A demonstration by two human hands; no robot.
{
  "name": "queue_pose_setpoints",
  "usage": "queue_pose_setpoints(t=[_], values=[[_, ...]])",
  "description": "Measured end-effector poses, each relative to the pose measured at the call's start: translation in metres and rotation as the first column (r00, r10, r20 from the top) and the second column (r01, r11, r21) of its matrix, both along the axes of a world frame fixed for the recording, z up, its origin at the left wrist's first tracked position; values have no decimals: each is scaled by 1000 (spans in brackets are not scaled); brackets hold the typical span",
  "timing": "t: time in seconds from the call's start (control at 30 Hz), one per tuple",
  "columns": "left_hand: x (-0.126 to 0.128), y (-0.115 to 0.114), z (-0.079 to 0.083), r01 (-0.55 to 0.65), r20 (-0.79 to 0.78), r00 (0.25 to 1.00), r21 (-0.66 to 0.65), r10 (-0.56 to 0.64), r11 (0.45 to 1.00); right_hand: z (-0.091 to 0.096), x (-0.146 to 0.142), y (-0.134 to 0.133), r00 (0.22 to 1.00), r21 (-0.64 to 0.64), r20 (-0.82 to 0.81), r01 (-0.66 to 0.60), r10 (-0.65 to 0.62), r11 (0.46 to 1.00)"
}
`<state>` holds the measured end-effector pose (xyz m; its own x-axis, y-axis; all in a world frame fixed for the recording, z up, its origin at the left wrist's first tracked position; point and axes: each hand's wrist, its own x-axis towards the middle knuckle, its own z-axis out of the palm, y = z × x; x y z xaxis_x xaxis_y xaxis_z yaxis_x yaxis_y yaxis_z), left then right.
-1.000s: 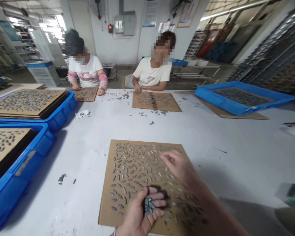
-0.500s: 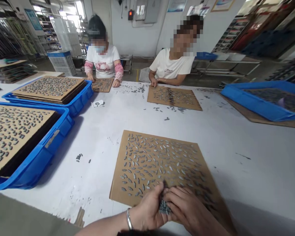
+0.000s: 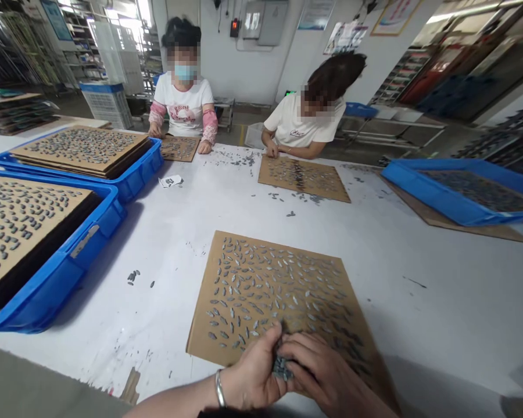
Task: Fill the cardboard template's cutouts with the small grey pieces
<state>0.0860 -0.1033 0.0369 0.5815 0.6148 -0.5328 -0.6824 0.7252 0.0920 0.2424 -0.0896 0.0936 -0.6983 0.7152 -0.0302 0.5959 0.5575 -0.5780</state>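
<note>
My left hand [image 3: 257, 366], a silver bangle at its wrist, is cupped around a heap of small grey spindle-shaped pieces [image 3: 281, 368]. Curled fingers of my right hand [image 3: 316, 366] rest on that heap and partly cover it; their tips are hidden among the pieces. Both hands are above the near edge of a brown cardboard sheet [image 3: 200, 331]. Many similar grey pieces [image 3: 268, 267] lie spaced out in rough rows across the sheet, some of them hidden behind my hands.
Blue trays [image 3: 91, 244] with loaded cardboard sheets stand on the left. Another blue tray [image 3: 462, 216] of grey pieces is at right. Two people work across the white table [image 3: 165, 232], one at a cardboard sheet [image 3: 265, 174]. Loose pieces [image 3: 133, 277] lie left of my sheet.
The view has shifted slightly. The person across on the right has lowered their head toward their sheet. My hands remain together around the grey pieces, with little finger movement.
</note>
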Motion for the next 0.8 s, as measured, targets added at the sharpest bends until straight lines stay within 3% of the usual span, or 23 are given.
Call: queue_pose_setpoints(t=[0.13,0.3,0.57,0.73,0.8], values=[[1,0,-5,2,47,999,10,-2,1000,4,-3,5,998,-91,68,20,-13,996],[1,0,-7,15,76,997,94,-22,995,7,-7,6,999,-124,42,-3,8,992],[1,6,-9,-13,117,993,-9,14,1000,11,-12,10,998,-112,64,-9,16,994],[-6,19,-24,-120,4,993,114,121,986,19,-21,10,986,-81,138,104,-92,991],[-11,25,-28,-91,-35,995,131,97,987,22,-22,7,981,-43,152,125,-117,991]])
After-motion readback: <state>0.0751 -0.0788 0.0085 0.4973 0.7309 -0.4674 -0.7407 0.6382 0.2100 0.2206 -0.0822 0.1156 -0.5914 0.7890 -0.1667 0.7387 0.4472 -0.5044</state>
